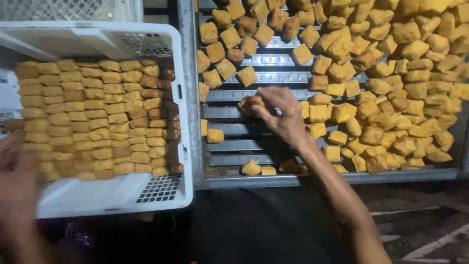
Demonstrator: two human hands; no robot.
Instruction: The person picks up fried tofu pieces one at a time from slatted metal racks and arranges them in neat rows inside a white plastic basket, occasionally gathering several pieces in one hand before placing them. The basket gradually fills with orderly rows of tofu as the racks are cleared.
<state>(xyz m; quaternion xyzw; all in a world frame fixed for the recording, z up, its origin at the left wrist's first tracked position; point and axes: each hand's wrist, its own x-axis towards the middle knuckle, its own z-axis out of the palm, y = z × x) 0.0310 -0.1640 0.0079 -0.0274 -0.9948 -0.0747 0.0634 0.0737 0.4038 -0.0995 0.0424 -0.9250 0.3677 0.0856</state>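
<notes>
1. While your right hand reaches over the slatted metal tray, its fingers are pinched shut on a fried tofu cube, mid-tray, left of the big loose tofu pile.
2. Your left hand is a blur at the near-left corner of the white crate; can't tell its grip.
3. Crate holds packed tofu rows.
</notes>
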